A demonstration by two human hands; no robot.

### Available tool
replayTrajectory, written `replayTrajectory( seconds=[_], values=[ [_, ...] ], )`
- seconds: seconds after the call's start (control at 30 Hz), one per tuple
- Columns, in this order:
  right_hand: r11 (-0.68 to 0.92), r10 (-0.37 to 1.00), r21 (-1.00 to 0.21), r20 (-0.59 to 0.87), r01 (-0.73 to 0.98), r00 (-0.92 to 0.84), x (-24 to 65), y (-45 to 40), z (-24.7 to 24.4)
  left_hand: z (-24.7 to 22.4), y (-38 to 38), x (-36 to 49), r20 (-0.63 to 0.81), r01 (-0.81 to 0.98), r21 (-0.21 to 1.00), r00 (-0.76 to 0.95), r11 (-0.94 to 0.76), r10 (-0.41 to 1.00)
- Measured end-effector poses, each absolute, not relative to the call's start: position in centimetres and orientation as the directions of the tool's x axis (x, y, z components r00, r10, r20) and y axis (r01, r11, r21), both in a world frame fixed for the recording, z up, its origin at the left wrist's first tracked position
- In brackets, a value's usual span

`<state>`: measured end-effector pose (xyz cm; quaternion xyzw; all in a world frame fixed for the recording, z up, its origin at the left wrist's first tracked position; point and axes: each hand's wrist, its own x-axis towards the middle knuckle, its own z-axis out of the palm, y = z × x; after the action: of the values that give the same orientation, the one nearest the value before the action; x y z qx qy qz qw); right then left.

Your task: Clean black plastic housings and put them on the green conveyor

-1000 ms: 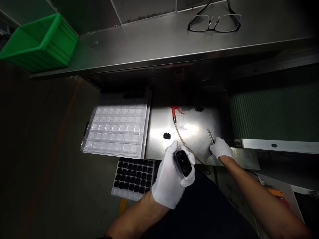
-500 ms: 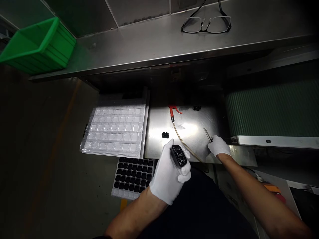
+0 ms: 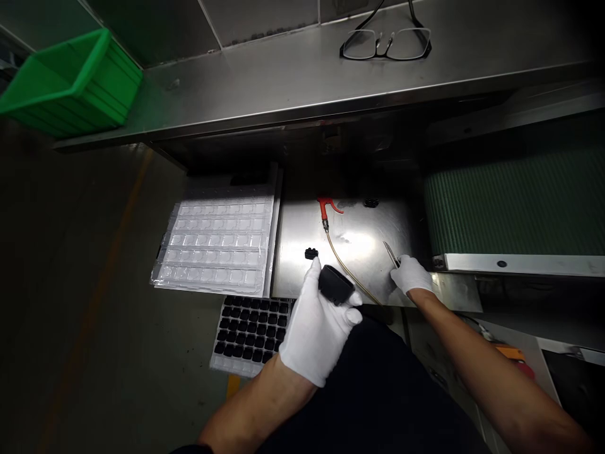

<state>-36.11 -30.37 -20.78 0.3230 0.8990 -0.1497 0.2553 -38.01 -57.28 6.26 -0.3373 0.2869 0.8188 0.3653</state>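
My left hand (image 3: 321, 325), in a white glove, holds a black plastic part (image 3: 336, 285) above the bench's front edge, its side turned up. To the right, my right hand (image 3: 410, 275), also gloved, grips metal tweezers (image 3: 391, 254) whose tips point up and left over the steel bench (image 3: 293, 274). Just beyond my left fingertips lies a small black piece (image 3: 311, 253). Another black piece (image 3: 372, 203) rests farther back. Between them is a red air gun (image 3: 325, 207) with a thin hose (image 3: 343, 263) running toward the front edge.
Clear trays (image 3: 217, 243) are stacked at the left of the bench. Below them is a tray of black parts (image 3: 253, 328). A green conveyor belt (image 3: 515, 202) stands at the right. Glasses (image 3: 386, 44) and a green bin (image 3: 75, 82) are on the upper shelf (image 3: 246, 82).
The black part has turned in my left hand, so its hollowed face no longer shows and its side does. My right hand still holds the tweezers. The view has shifted slightly.
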Motion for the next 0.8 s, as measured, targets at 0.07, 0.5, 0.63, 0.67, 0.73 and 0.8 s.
replayTrajectory(
  seconds=[0.07,0.5,0.63,0.67,0.73,0.8],
  values=[
    [0.751,0.502,-0.104,-0.553,0.652,-0.666,-36.1,-30.4,-20.8,6.7,-57.0,-37.9,-0.745,-0.781,0.191,-0.510,-0.595,0.430],
    [0.767,0.487,-0.112,-0.540,0.632,-0.687,-35.8,-30.6,-20.4,8.0,-56.3,-37.4,-0.691,-0.705,0.225,-0.603,-0.673,0.400],
    [0.768,0.486,-0.110,-0.541,0.631,-0.686,-35.8,-30.7,-20.2,8.0,-56.3,-37.3,-0.627,-0.702,0.207,-0.630,-0.681,0.459],
    [0.769,0.484,-0.111,-0.541,0.629,-0.687,-35.7,-30.7,-20.1,8.1,-56.3,-37.3,-0.613,-0.701,0.208,-0.637,-0.682,0.468],
    [0.771,0.481,-0.114,-0.540,0.626,-0.691,-35.7,-30.8,-20.0,8.4,-56.5,-37.2,-0.589,-0.701,0.214,-0.648,-0.680,0.483],
    [0.772,0.480,-0.116,-0.539,0.626,-0.692,-35.7,-30.9,-19.9,8.7,-56.8,-37.2,-0.570,-0.717,0.196,-0.638,-0.669,0.517]
  ],
)
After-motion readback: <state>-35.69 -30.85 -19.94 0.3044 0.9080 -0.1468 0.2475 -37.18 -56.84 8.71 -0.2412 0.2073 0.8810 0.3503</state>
